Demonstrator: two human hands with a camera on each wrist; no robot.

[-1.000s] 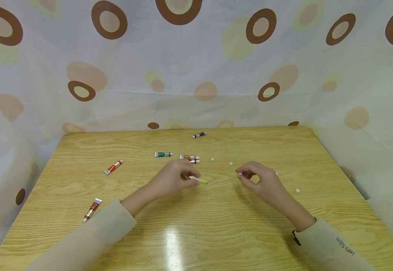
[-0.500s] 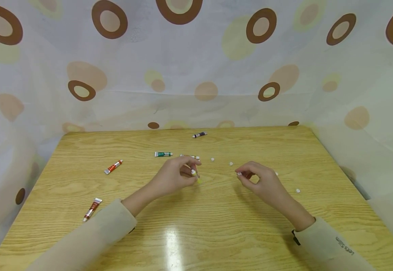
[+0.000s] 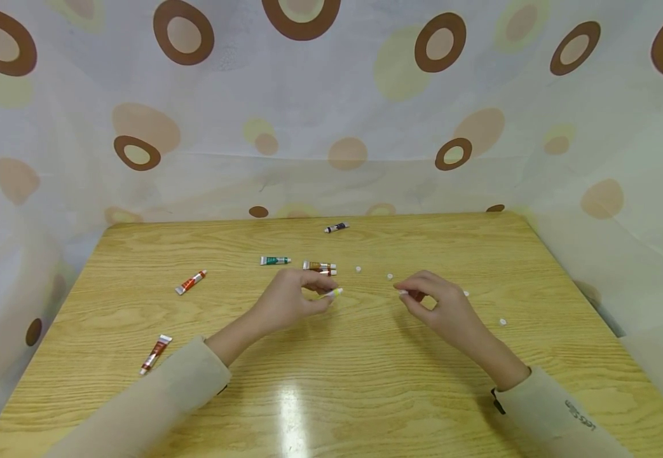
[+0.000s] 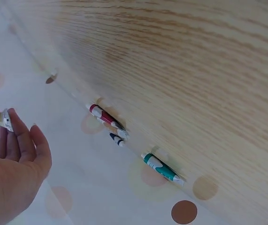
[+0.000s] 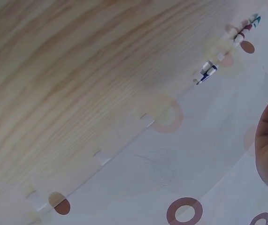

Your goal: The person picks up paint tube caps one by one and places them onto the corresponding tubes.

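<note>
Pinching a small yellow paint tube (image 3: 333, 293) between thumb and curled fingers, the left hand (image 3: 288, 299) is hovering just above the middle of the wooden table (image 3: 365, 394), with the tube's nozzle end pointing toward 3 o'clock. The right hand (image 3: 437, 304) is hanging a little apart at 3 o'clock from it, fingertips curled together and nipping a tiny white cap (image 3: 403, 292). Tube and cap are not yet touching, so the capping of this tube is looking unfinished. Three more loose white caps are lying on the table: one (image 3: 358, 269) and another (image 3: 389, 277) at 12 o'clock between the hands, and a third (image 3: 502, 322) at 3 o'clock from the right hand. Other tubes are resting untouched: a green one (image 3: 275, 260) and a brown pair (image 3: 320, 267) at 12 o'clock from the left hand, a dark one (image 3: 336, 227) farther back, and two red ones (image 3: 191, 282) (image 3: 156, 353) out at 9 o'clock. Whether those carry caps is too small to tell; judging by the spare caps, several are probably waiting
</note>
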